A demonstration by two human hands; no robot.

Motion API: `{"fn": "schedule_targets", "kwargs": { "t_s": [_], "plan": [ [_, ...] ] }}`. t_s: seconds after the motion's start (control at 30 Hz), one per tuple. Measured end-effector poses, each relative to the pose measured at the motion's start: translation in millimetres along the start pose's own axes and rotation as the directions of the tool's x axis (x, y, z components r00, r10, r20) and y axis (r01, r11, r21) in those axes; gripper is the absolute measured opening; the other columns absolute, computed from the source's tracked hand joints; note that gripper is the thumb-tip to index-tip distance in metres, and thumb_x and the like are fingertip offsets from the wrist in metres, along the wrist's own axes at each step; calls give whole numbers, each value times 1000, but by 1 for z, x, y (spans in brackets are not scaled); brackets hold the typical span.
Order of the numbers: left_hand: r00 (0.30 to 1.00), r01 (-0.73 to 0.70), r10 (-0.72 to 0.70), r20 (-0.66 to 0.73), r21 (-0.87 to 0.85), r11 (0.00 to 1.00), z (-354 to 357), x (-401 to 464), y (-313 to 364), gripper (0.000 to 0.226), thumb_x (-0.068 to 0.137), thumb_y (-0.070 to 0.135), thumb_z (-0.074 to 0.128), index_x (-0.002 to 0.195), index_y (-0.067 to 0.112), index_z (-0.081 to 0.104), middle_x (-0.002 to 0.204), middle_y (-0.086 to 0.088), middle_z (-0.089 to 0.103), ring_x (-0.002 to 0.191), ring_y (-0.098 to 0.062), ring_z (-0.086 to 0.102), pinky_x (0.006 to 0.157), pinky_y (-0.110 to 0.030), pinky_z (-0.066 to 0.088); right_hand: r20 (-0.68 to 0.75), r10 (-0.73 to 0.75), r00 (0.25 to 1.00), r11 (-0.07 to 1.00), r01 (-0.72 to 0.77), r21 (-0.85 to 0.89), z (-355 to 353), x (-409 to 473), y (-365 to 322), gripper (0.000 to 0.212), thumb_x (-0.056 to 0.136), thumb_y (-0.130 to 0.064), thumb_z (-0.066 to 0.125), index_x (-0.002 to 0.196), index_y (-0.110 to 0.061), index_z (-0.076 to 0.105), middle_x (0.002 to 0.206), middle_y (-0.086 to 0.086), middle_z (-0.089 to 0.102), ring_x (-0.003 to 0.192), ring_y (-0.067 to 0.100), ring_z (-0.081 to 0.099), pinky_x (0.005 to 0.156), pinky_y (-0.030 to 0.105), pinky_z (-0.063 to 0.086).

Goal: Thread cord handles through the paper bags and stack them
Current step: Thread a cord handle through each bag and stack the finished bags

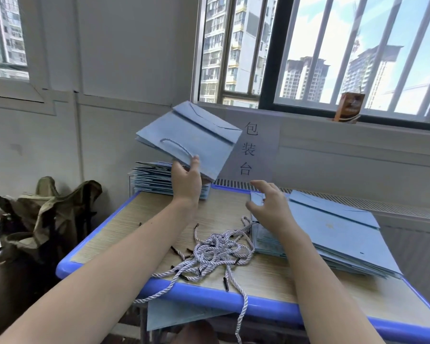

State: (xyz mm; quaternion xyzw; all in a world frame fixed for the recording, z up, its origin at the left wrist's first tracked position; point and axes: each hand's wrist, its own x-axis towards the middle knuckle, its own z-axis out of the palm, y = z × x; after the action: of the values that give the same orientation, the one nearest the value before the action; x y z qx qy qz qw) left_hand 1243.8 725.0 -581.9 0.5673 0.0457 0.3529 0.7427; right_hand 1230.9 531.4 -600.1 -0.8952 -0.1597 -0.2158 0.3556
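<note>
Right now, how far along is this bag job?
Partly done, it seems. A stack of bags at the table's far left looks finished, though I cannot see its handles. The left hand holds up a bag with a cord handle showing, above that stack. The right hand hovers open over the right pile, which shows no handles. Loose cords lie between, so plenty seems left.
</note>
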Motion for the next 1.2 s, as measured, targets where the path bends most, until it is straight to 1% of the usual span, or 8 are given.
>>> {"fn": "schedule_targets", "kwargs": {
  "t_s": [0.2,0.33,0.5,0.8,0.97,1.07,1.13,1.2],
  "plan": [
    [945,320,-326,36,120,940,-2,10,-13,38,94,38,55,93,0,59,78,-21,70,62,-36,68,52,-44,59,51,28,998,999,-27,-34,2,0,2,47,91,-17,65,137,-18,56,132,2,56,123,18,50,98,28,39],
    [950,296,-311,19,249,922,-5,8,-15,57,101,52,44,92,-3,59,67,-21,70,44,-28,62,40,-27,48,17,73,997,987,-70,-148,4,0,1,41,92,-21,61,133,-19,59,127,3,61,121,23,54,102,35,40],
    [948,279,-312,55,324,904,-4,7,-15,64,102,56,38,90,-2,62,61,-15,69,43,-24,62,39,-24,44,-54,405,913,790,-379,-482,-2,1,-1,43,94,-30,52,135,-21,47,138,13,51,130,35,43,108,48,28],
    [962,221,-265,61,391,894,-5,7,-19,56,101,50,47,70,5,59,55,-14,67,43,-26,61,41,-24,42,159,319,934,874,-225,-431,-7,-1,-1,42,88,-36,57,128,-22,59,122,5,66,121,27,54,105,41,39],
    [989,-65,-35,145,633,771,-7,2,-19,60,101,53,39,67,9,61,51,-2,67,54,-23,67,72,-35,58,169,147,974,988,-137,-71,-5,-2,-13,28,90,-33,66,116,-23,70,122,1,69,109,16,60,92,27,43],
    [940,-308,117,319,654,691,-4,-5,-21,53,101,48,41,67,11,60,50,0,65,49,-16,64,69,-36,57,-124,94,988,988,-77,134,-8,-3,-20,16,92,-20,63,100,-14,77,103,2,74,100,16,66,78,20,44],
    [886,-404,121,448,617,675,-2,-10,-22,43,100,46,45,73,16,58,54,1,66,51,-15,62,68,-38,56,-329,136,935,990,-115,83,-13,-4,-19,19,94,-19,58,100,-11,75,99,4,74,95,20,66,78,25,44],
    [827,-468,77,558,606,643,-1,-11,-24,30,100,45,48,84,21,57,64,0,68,61,-19,64,69,-41,56,-346,203,916,959,-258,-119,-16,-2,-9,24,95,-24,54,109,-13,70,107,8,72,100,28,62,86,34,46]
  ]
}}
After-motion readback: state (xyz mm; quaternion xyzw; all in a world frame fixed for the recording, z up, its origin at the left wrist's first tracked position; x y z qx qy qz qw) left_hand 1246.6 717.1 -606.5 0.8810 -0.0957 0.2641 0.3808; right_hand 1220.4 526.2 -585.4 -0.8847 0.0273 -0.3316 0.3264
